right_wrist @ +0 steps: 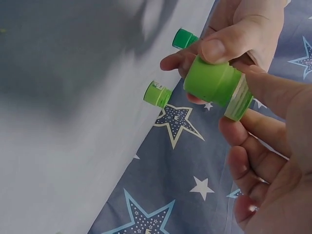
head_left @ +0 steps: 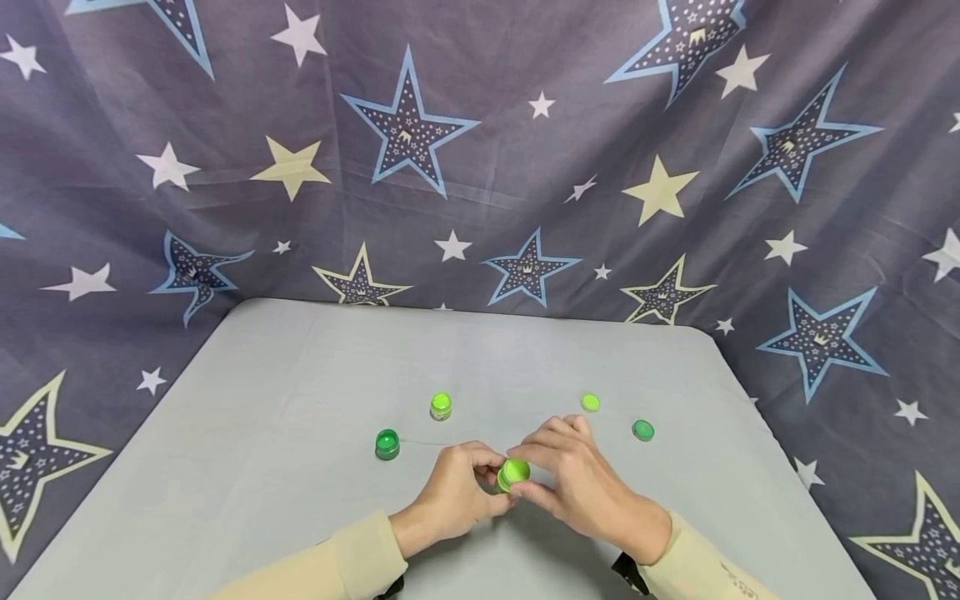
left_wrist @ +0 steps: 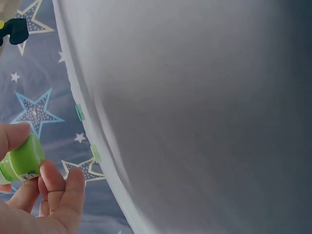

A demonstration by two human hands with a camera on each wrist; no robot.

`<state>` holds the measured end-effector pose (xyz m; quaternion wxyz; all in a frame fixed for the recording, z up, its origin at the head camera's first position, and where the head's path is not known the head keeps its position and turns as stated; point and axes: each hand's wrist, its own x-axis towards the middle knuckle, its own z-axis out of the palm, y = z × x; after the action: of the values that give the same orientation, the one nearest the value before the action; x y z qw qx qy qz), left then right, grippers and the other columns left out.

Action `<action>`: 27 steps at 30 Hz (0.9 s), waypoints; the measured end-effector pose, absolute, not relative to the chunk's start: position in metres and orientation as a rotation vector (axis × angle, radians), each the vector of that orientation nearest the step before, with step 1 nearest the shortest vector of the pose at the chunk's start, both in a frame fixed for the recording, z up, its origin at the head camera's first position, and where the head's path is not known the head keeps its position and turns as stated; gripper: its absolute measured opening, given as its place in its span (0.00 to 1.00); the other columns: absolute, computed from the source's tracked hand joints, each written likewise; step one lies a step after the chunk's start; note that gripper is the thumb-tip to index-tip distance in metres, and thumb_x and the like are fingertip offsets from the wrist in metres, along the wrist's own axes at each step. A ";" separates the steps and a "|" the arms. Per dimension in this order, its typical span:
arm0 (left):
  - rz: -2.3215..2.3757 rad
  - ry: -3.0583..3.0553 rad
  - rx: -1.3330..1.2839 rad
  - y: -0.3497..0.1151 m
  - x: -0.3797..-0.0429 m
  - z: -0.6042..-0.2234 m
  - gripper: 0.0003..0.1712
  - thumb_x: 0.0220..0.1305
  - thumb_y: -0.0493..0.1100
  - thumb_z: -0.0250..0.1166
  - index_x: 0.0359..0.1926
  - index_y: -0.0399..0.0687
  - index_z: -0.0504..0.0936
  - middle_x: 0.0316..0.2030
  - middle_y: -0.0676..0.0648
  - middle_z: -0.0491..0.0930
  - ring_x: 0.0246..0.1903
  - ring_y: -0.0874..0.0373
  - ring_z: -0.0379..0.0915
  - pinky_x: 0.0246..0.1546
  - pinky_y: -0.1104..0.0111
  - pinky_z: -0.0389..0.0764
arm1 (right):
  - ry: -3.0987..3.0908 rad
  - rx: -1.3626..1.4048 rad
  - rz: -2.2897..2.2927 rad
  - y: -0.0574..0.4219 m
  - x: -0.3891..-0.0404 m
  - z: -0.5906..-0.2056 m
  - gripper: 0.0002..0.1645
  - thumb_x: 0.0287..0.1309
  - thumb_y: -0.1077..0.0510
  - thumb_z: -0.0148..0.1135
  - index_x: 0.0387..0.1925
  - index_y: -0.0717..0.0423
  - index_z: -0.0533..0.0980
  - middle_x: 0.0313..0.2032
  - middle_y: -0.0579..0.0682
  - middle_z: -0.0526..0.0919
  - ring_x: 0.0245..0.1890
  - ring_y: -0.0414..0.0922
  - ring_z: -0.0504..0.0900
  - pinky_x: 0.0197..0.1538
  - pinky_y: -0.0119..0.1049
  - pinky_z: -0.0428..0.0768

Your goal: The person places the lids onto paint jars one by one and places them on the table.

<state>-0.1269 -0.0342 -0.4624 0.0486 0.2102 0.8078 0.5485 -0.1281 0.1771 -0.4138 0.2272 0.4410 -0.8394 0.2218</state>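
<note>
Head view, light-green jar (head_left: 514, 472): over the worktop (head_left: 315, 367), fingers of left hand (head_left: 459, 492) and right hand (head_left: 576, 479) both curled closed on it.
Head view, step: judged lid work; fitting or removing undetermined. Next move likely calls for steady left grip, right turn.
Left wrist view, light-green jar: cut off by frame edge.
Right wrist view, clear end (right_wrist: 239, 101): lid or jar wall, cannot tell.

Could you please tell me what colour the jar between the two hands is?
The jar is mostly light green, clearest in the right wrist view.

Starry backdrop (head_left: 487, 167) behind grey table (head_left: 285, 467)
</note>
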 end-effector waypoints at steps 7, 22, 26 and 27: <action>1.672 2.465 0.648 -0.033 -0.127 -0.463 0.13 0.49 0.35 0.81 0.38 0.47 0.89 0.32 0.56 0.80 0.34 0.60 0.79 0.39 0.69 0.84 | -2.342 1.216 0.614 0.176 -0.127 -0.414 0.19 0.48 0.45 0.80 0.41 0.47 0.87 0.38 0.38 0.86 0.42 0.37 0.77 0.49 0.40 0.64; 1.675 2.453 0.636 -0.033 -0.126 -0.464 0.15 0.48 0.33 0.81 0.39 0.46 0.89 0.33 0.57 0.80 0.34 0.62 0.79 0.39 0.68 0.85 | -2.349 1.214 0.622 0.175 -0.125 -0.416 0.16 0.49 0.45 0.79 0.39 0.45 0.86 0.38 0.37 0.86 0.41 0.36 0.77 0.47 0.40 0.63; 1.685 2.454 0.638 -0.032 -0.126 -0.463 0.16 0.48 0.31 0.80 0.39 0.46 0.89 0.33 0.57 0.80 0.34 0.62 0.79 0.39 0.69 0.84 | -2.359 1.174 0.652 0.173 -0.124 -0.417 0.16 0.48 0.47 0.81 0.39 0.45 0.86 0.36 0.36 0.86 0.39 0.36 0.77 0.46 0.39 0.63; 1.686 2.454 0.640 -0.032 -0.126 -0.463 0.16 0.48 0.31 0.80 0.39 0.46 0.89 0.33 0.56 0.80 0.34 0.63 0.78 0.39 0.69 0.84 | -2.362 1.162 0.659 0.172 -0.123 -0.418 0.16 0.47 0.48 0.82 0.38 0.45 0.87 0.35 0.36 0.86 0.39 0.35 0.77 0.46 0.39 0.63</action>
<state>-0.1259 -0.0321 -0.4631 0.0479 0.2098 0.8049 0.5530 -0.1233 0.1721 -0.4180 0.2122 0.4185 -0.8506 0.2374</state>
